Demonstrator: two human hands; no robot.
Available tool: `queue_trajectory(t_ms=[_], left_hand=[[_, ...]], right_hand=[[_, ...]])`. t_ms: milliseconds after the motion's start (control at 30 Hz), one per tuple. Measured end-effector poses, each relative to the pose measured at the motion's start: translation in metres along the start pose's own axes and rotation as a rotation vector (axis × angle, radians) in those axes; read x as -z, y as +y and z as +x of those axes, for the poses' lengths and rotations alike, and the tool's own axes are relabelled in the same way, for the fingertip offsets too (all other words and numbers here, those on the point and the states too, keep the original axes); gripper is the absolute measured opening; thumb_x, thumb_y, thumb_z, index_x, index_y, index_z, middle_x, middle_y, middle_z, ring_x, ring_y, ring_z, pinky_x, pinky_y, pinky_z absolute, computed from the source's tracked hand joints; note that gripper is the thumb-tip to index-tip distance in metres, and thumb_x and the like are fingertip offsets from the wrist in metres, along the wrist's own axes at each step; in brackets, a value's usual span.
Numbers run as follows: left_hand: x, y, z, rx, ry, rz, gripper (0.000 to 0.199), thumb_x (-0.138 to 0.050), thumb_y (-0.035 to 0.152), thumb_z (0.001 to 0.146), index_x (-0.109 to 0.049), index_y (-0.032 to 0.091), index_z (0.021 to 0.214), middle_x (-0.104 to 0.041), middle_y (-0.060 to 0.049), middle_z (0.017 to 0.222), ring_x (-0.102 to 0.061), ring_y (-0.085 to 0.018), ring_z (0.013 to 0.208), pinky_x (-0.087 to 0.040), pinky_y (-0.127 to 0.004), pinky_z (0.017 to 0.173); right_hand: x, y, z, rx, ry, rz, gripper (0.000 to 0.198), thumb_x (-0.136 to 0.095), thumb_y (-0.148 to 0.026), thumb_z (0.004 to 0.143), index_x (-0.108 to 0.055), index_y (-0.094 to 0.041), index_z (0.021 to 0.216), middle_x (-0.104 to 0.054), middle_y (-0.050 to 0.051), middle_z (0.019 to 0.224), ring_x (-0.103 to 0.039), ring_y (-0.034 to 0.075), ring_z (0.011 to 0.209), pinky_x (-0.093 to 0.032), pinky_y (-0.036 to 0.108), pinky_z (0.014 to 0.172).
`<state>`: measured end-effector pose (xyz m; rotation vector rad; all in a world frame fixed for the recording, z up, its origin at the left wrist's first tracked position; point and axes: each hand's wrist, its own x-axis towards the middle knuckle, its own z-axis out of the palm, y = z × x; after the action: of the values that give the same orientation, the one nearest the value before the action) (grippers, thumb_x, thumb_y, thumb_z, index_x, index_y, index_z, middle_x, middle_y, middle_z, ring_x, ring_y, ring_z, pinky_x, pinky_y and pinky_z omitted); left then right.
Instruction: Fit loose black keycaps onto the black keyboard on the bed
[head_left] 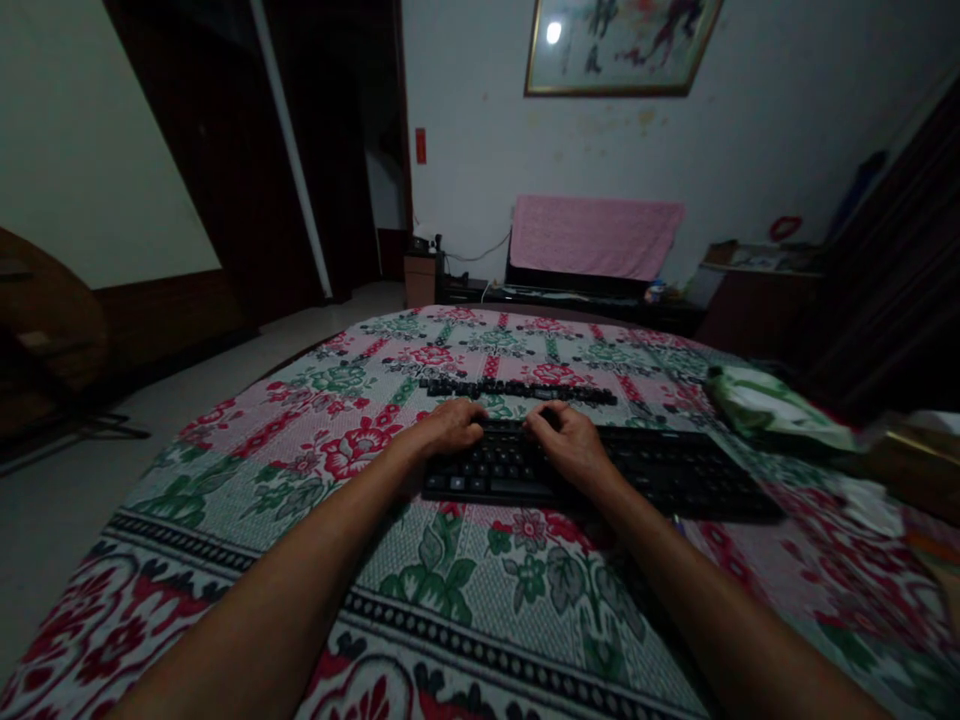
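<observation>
A black keyboard point(517, 488) lies on the patterned tablecloth in front of me, with several keycaps in place and dark areas where single keys are hard to make out. At its far left edge my left hand point(451, 428) is closed, thumb and fingers bent round the edge. My right hand point(571, 446) is over the middle of the keyboard, thumb and fingers pinched on a small dark piece that looks like a keycap point(552, 417). Just beyond the keyboard runs a row of loose black keycaps point(517, 389).
The floral tablecloth point(442, 570) covers a large table. To the right lie a green and white package point(780, 408), a crumpled white tissue point(871, 506) and a brown box point(919, 460). Beyond the table, a pink cloth point(596, 235) drapes over a dark object near the wall.
</observation>
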<state>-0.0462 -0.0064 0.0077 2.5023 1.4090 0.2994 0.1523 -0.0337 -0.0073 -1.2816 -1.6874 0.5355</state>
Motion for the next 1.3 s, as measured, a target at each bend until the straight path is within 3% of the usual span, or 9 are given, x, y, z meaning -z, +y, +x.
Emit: queue_trajectory(t_ms=[133, 433, 667, 933, 1167, 1300], left_hand=[[-0.002, -0.002, 0.002, 0.004, 0.002, 0.013, 0.041, -0.043, 0.019, 0.074, -0.061, 0.016, 0.111, -0.064, -0.008, 0.111, -0.058, -0.021, 0.102, -0.043, -0.027, 0.086], [-0.004, -0.004, 0.005, -0.025, -0.007, 0.063, 0.042, -0.040, 0.020, 0.074, -0.062, 0.017, 0.111, -0.064, -0.008, 0.110, -0.057, -0.023, 0.102, -0.042, -0.031, 0.087], [-0.004, -0.002, 0.004, -0.010, -0.004, 0.043, 0.043, -0.041, 0.020, 0.074, -0.061, 0.018, 0.112, -0.063, -0.008, 0.113, -0.056, -0.022, 0.105, -0.041, -0.029, 0.089], [-0.004, -0.001, 0.006, -0.004, -0.010, 0.065, 0.042, -0.041, 0.017, 0.074, -0.062, 0.022, 0.110, -0.065, -0.004, 0.109, -0.057, -0.020, 0.102, -0.042, -0.027, 0.086], [-0.007, 0.020, 0.003, -0.083, 0.017, 0.078, 0.035, -0.040, 0.017, 0.077, -0.061, 0.017, 0.105, -0.064, -0.007, 0.106, -0.058, -0.021, 0.099, -0.042, -0.029, 0.085], [-0.005, 0.028, 0.001, -0.099, -0.017, 0.041, 0.032, -0.040, 0.019, 0.079, -0.059, 0.019, 0.104, -0.064, -0.006, 0.104, -0.058, -0.021, 0.097, -0.043, -0.029, 0.083]], right_hand=[[0.005, 0.008, 0.008, -0.023, -0.119, 0.087, 0.023, -0.053, -0.041, 0.074, -0.057, -0.018, 0.074, -0.063, 0.002, 0.068, -0.058, 0.016, 0.064, -0.045, 0.028, 0.062], [0.023, 0.002, 0.010, 0.051, -0.162, 0.165, 0.022, -0.054, -0.040, 0.077, -0.055, -0.019, 0.081, -0.060, 0.001, 0.071, -0.058, 0.015, 0.068, -0.047, 0.028, 0.065], [0.035, -0.006, 0.006, 0.093, -0.271, 0.031, 0.020, -0.055, -0.036, 0.076, -0.058, -0.017, 0.078, -0.055, -0.001, 0.066, -0.051, 0.011, 0.060, -0.041, 0.024, 0.059], [0.034, -0.006, 0.006, 0.170, -0.288, -0.094, 0.021, -0.053, -0.036, 0.078, -0.061, -0.017, 0.081, -0.059, 0.000, 0.070, -0.052, 0.012, 0.064, -0.040, 0.024, 0.061], [0.031, -0.014, 0.004, 0.313, -0.325, -0.279, 0.019, -0.051, -0.031, 0.081, -0.061, -0.016, 0.084, -0.053, -0.003, 0.061, -0.045, 0.010, 0.054, -0.032, 0.022, 0.055], [0.030, -0.012, 0.003, 0.332, -0.341, -0.271, 0.018, -0.049, -0.031, 0.082, -0.060, -0.017, 0.084, -0.052, -0.003, 0.063, -0.044, 0.009, 0.055, -0.032, 0.022, 0.056]])
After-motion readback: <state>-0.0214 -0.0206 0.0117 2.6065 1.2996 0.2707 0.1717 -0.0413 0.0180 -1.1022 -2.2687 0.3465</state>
